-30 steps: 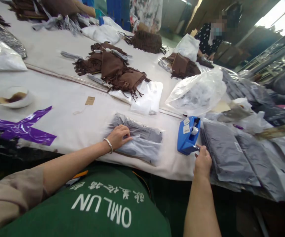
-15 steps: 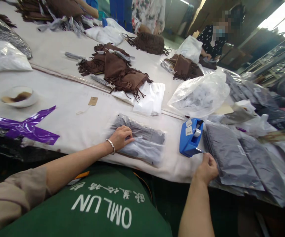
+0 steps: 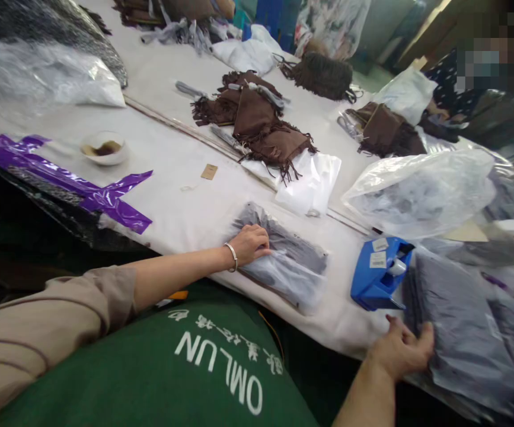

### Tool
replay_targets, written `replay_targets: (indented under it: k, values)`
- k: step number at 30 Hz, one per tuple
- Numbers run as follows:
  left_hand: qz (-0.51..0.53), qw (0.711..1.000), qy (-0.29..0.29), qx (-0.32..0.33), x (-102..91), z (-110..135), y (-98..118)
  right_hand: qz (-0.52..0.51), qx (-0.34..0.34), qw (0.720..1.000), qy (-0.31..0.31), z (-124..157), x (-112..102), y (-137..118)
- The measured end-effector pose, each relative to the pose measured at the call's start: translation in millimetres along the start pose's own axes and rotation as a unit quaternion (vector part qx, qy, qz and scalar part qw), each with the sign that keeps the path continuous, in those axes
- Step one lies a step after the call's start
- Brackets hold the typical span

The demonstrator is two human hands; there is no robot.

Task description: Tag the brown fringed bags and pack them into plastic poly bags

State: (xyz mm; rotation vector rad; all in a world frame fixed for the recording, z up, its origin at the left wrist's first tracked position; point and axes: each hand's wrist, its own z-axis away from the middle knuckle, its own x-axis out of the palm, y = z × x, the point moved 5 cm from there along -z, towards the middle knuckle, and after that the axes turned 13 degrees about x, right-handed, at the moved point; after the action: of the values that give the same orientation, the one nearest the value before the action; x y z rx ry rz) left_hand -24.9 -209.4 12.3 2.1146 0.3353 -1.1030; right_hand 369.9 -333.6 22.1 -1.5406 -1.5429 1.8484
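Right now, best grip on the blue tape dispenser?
Probably the blue body, around its long sides, on the blue tape dispenser, coming from the near side with the right hand, which is closest. It lies flat, with the tape roll exposed on top and a metal tip at the near end, so keep clear of both.

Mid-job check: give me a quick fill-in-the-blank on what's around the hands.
The ____ hand rests on a clear bag. The tape dispenser is ____ in colour. The right hand is at a stack of bagged ____ fabric. The fringed fabric pieces farther up the table are ____.
Missing words: left; blue; grey; brown.
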Motion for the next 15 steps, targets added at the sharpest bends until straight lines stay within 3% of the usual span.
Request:
replay_targets:
  k: [3,5,6,8,10,12,15]
  values:
    - [0.006,1.000,-0.001,-0.008,0.5,1,-1,0.006,-0.041,0.999,0.008,15,2,-26]
    - [0.005,1.000,-0.005,-0.006,1.0,1,-1,0.028,-0.119,0.986,-0.114,38,26,-62]
    - [0.003,1.000,-0.008,-0.007,1.2,1,-1,0.044,-0.163,0.965,-0.200,53,44,-81]
    - [-0.007,1.000,-0.014,-0.008,1.6,0,-1,0.075,-0.242,0.894,-0.370,84,84,-115]
    - [-0.022,1.000,-0.022,-0.004,2.3,0,-1,0.125,-0.325,0.809,-0.474,105,119,-140]
    - [-0.042,0.999,-0.026,0.006,3.0,1,1,0.192,-0.397,0.741,-0.506,114,146,-154]
    - [-0.072,0.997,-0.027,0.019,3.5,2,4,0.273,-0.450,0.690,-0.498,115,169,-159]
